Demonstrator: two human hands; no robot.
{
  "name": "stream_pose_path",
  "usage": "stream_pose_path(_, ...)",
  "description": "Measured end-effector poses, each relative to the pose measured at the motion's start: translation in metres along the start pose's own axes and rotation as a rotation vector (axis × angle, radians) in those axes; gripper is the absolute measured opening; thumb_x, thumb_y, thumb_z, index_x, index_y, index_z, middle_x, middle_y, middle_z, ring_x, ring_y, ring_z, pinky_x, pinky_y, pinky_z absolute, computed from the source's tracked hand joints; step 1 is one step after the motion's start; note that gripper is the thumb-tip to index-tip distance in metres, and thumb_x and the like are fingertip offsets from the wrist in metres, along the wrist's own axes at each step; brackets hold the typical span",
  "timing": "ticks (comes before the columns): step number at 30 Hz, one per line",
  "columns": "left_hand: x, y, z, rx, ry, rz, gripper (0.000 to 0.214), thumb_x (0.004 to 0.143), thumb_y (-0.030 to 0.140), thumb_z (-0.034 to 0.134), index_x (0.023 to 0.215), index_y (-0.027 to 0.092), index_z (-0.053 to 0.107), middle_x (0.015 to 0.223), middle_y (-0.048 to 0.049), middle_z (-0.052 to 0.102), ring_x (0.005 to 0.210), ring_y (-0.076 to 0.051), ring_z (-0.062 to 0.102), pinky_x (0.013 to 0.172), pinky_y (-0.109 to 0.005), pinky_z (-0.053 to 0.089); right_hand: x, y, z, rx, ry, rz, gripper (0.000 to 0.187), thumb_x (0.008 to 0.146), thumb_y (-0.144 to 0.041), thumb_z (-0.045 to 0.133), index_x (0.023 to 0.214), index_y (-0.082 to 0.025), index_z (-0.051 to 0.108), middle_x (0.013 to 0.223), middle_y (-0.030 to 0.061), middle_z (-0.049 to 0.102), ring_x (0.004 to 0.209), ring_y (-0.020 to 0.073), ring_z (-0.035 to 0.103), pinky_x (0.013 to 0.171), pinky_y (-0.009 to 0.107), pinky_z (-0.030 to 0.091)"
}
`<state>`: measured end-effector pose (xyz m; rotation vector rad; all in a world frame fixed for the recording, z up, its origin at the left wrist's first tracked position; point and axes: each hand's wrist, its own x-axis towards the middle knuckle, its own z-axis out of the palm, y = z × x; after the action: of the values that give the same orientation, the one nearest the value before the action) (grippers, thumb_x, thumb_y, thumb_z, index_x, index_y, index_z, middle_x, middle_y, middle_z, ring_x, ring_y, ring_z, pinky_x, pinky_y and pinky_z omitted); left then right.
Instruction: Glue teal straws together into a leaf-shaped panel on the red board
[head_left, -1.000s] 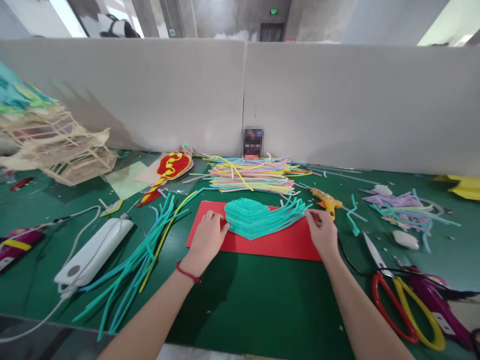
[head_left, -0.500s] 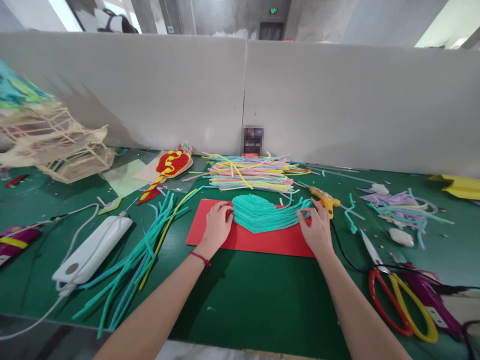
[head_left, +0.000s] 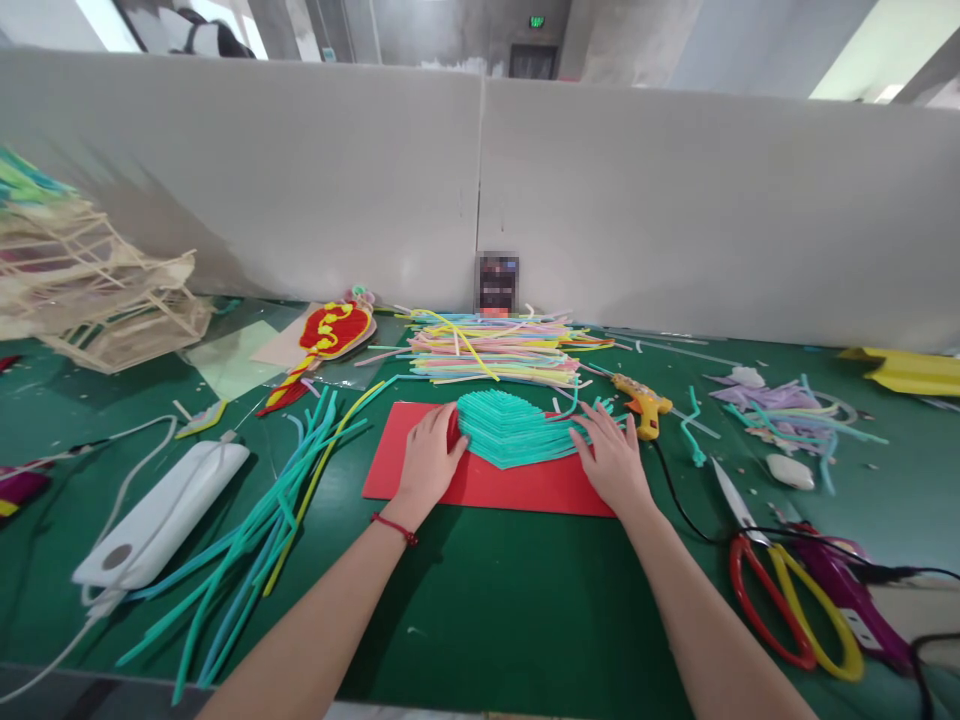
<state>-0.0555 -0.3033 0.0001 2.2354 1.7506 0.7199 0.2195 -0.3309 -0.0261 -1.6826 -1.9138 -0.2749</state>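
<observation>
A leaf-shaped piece of teal pipe cleaners point(head_left: 506, 430) lies on a red board point(head_left: 517, 492), its strands set side by side in a V pattern. My left hand point(head_left: 433, 452) rests at the left edge of this piece, thumb and fingers apart, with red board showing between them. On the right, my right hand point(head_left: 611, 455) lies over the loose strand ends with its fingers spread. Some strand tips poke out beyond those fingers, and the part under the palm is hidden. One short teal strand bends upward near the right hand.
Behind the board lies a heap of pastel pipe cleaners point(head_left: 495, 350). A yellow glue gun point(head_left: 641, 402) and scissors point(head_left: 772, 590) are on the right. Teal strands point(head_left: 262, 530), a white power strip point(head_left: 165, 515) and a red-yellow ornament point(head_left: 334, 330) lie on the left.
My right hand has shifted left along the strands, and its fingers are more spread. My left hand stays at the piece's left edge. The whole view has turned slightly.
</observation>
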Motion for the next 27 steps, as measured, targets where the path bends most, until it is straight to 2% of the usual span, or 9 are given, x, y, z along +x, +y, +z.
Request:
stream_pose_path(4,0.0,-0.003,0.002,0.016,-0.069,0.071,0.041,0.092,0.02,0.046,0.132,0.019,0.044,0.138,-0.0095,0.052,0.131,-0.022,0.043,0.107,-0.043,0.035,0.001,-0.002,-0.001,0.043,-0.011,0.028,0.03,0.095,-0.041,0.038,0.091,-0.02,0.058,0.127,0.0103,0.06,0.13,0.0294,0.044,0.108,0.064,0.017)
stream_pose_path(9,0.001,-0.002,0.001,0.015,-0.06,0.084,0.038,0.092,0.022,0.047,0.13,0.02,0.048,0.136,-0.0085,0.054,0.131,-0.022,0.043,0.107,-0.042,0.036,0.002,-0.004,-0.003,0.036,0.001,0.057,0.033,0.095,-0.043,0.036,0.082,-0.02,0.055,0.117,0.0103,0.065,0.124,0.0288,0.049,0.109,0.063,0.016)
stream_pose_path(12,-0.001,0.001,-0.002,0.034,-0.088,0.082,0.041,0.094,0.025,0.043,0.135,0.02,0.043,0.143,-0.0088,0.047,0.135,-0.021,0.038,0.109,-0.043,0.033,0.002,-0.006,-0.005,-0.036,0.036,0.07,0.032,0.097,-0.039,0.035,0.093,-0.02,0.06,0.123,0.0113,0.062,0.124,0.0291,0.05,0.108,0.064,0.016)
stream_pose_path(16,-0.004,0.002,-0.001,0.117,-0.192,0.198,0.051,0.097,0.032,0.033,0.146,0.021,0.027,0.154,-0.007,0.027,0.142,-0.021,0.024,0.114,-0.046,0.025,0.001,-0.011,-0.007,-0.146,0.053,0.059,0.039,0.099,-0.033,0.03,0.123,-0.021,0.057,0.143,0.0099,0.046,0.134,0.028,0.038,0.111,0.061,0.014)
stream_pose_path(19,-0.007,0.003,0.002,0.214,-0.243,0.277,0.052,0.098,0.039,0.028,0.147,0.021,0.026,0.154,-0.0056,0.026,0.142,-0.022,0.022,0.114,-0.049,0.022,-0.003,-0.015,-0.003,-0.148,-0.104,-0.005,0.046,0.099,-0.038,0.027,0.137,-0.022,0.046,0.147,0.007,0.04,0.138,0.0267,0.031,0.112,0.055,0.02)
stream_pose_path(22,-0.008,0.006,0.003,0.273,-0.24,0.299,0.056,0.097,0.046,0.026,0.147,0.02,0.027,0.154,-0.0056,0.027,0.142,-0.024,0.022,0.114,-0.051,0.022,-0.006,-0.016,0.003,-0.149,-0.279,-0.04,0.052,0.097,-0.045,0.026,0.144,-0.024,0.037,0.149,0.0045,0.037,0.139,0.0266,0.03,0.111,0.053,0.024)
stream_pose_path(24,-0.009,0.008,0.002,0.29,-0.243,0.295,0.059,0.097,0.049,0.025,0.147,0.018,0.027,0.154,-0.0057,0.026,0.143,-0.025,0.02,0.114,-0.051,0.022,-0.007,-0.015,0.006,-0.159,-0.32,-0.037,0.055,0.097,-0.047,0.025,0.146,-0.024,0.032,0.151,0.0036,0.033,0.14,0.0266,0.027,0.112,0.053,0.024)
stream_pose_path(27,-0.01,0.009,0.001,0.293,-0.245,0.287,0.059,0.097,0.05,0.025,0.147,0.018,0.027,0.154,-0.0052,0.026,0.143,-0.026,0.017,0.114,-0.053,0.021,-0.008,-0.013,0.008,-0.156,-0.291,-0.023,0.056,0.097,-0.046,0.022,0.147,-0.022,0.029,0.153,0.0044,0.028,0.142,0.026,0.023,0.113,0.052,0.022)
